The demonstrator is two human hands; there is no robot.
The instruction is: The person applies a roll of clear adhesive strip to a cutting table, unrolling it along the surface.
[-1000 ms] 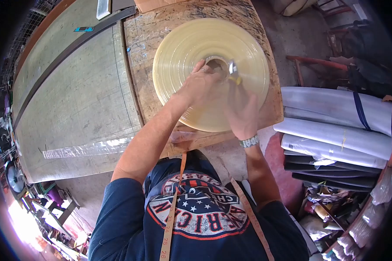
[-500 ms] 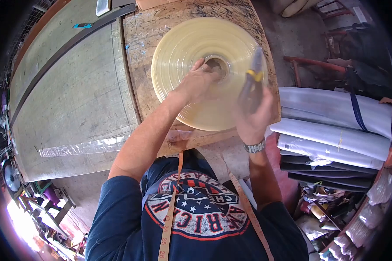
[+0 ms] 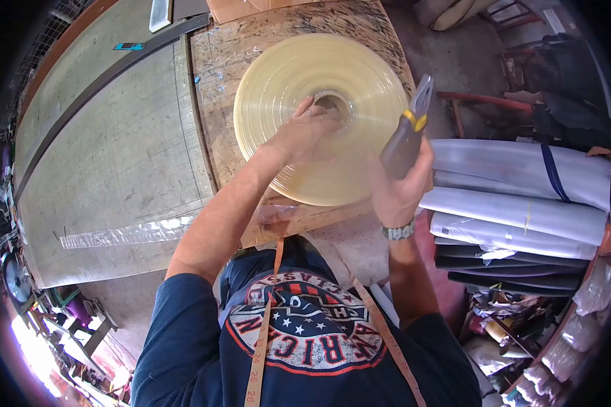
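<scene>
A large roll of clear, yellowish plastic strip (image 3: pixel 370 74) lies flat near the table's right edge. My left hand (image 3: pixel 304 136) lies over the roll's left middle, its fingers reaching into the core hole and closed on the core's rim; the fingertips are partly hidden inside. Beside the roll's right side, my right hand (image 3: pixel 406 193) is wrapped around pliers (image 3: pixel 402 144) with dark handles and yellow bands. Their metal jaws point up and away from me, apart from the roll. The hand is slightly blurred.
The wooden table (image 3: pixel 217 122) adjoins a grey-green work surface (image 3: pixel 115 163). A clear plastic strip (image 3: pixel 125 234) lies along its near edge. A cardboard box (image 3: pixel 241 8) stands at the back. Stacked rolls of sheet material (image 3: pixel 516 203) are to the right. A measuring tape (image 3: pixel 259 349) hangs around my neck.
The pliers in my right hand have swung slightly to the right and tilted, away from above the roll's edge. My left hand stays at the core. The whole view has shifted slightly.
</scene>
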